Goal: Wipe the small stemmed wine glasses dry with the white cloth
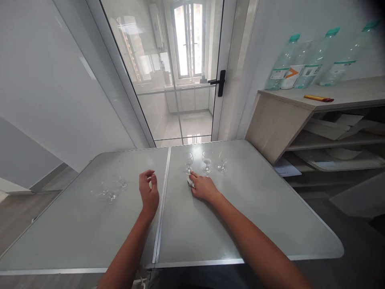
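My right hand (203,186) rests on the grey table (240,224), closed over a small white cloth or wad (190,182) just in front of three small stemmed glasses (206,161) standing in a row. My left hand (148,192) hovers above the table near its centre seam, fingers curled loosely apart and holding nothing. To its left stand several more clear stemmed glasses (113,189), hard to make out against the surface.
A glass door (180,72) with a black handle stands behind the table. At the right is a wooden shelf unit (315,116) with several plastic bottles (313,60) and a yellow-red pen (319,98) on top, papers below.
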`<control>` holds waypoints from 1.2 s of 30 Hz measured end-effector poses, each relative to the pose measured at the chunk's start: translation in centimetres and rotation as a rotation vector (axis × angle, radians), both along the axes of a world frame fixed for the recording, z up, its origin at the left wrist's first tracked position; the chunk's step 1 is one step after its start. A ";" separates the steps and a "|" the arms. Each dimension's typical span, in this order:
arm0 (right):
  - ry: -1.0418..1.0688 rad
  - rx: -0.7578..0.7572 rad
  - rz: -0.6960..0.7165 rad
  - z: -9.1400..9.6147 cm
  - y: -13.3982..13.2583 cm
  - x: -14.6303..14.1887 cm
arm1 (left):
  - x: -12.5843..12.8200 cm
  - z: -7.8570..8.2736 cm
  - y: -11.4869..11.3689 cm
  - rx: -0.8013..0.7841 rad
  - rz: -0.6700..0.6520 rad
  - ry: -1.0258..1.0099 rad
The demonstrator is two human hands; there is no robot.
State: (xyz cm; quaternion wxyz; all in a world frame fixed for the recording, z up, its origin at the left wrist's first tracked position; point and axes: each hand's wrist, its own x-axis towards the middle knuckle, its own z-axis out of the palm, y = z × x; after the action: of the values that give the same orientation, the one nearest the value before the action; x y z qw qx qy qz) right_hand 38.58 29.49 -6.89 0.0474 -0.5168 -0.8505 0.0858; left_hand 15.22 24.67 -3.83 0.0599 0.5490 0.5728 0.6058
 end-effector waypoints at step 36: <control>1.648 -0.916 -0.009 1.4 -2.4 -0.4 | -7.0 1.7 -2.9 -0.166 -0.133 0.263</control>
State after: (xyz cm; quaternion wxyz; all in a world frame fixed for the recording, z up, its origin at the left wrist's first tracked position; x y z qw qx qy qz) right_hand 38.13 27.11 -5.50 0.4265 -0.2648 -0.4305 0.7501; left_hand 8.20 21.77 -2.10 0.0694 0.6535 0.5861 0.4740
